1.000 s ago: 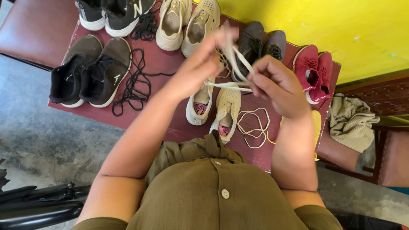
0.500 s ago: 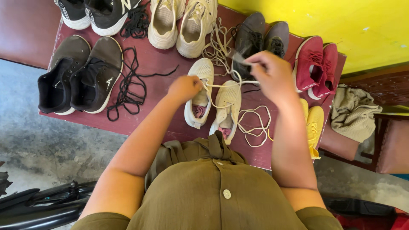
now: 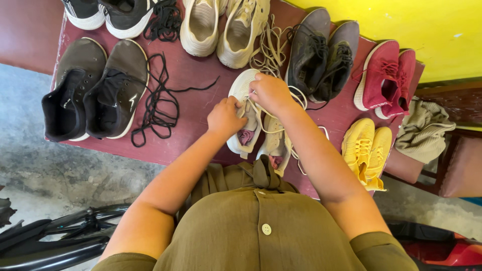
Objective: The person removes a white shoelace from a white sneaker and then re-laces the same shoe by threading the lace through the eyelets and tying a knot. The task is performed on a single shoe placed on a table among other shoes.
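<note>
White sneaker point(image 3: 244, 118) at near-centre of the maroon table point(image 3: 196, 80). Both hands down on it now, no longer raised with lace pulled taut. Left hand point(image 3: 224, 116) gripping its side, right hand point(image 3: 270, 92) pinching cream lace point(image 3: 261, 113) at the eyelets.

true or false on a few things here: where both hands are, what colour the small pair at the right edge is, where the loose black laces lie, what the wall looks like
1. Both the left hand and the right hand are on the white shoe. True.
2. The small pair at the right edge is blue. False: yellow.
3. Loose black laces lie beside the black shoes. True.
4. The wall is white. False: yellow.
</note>
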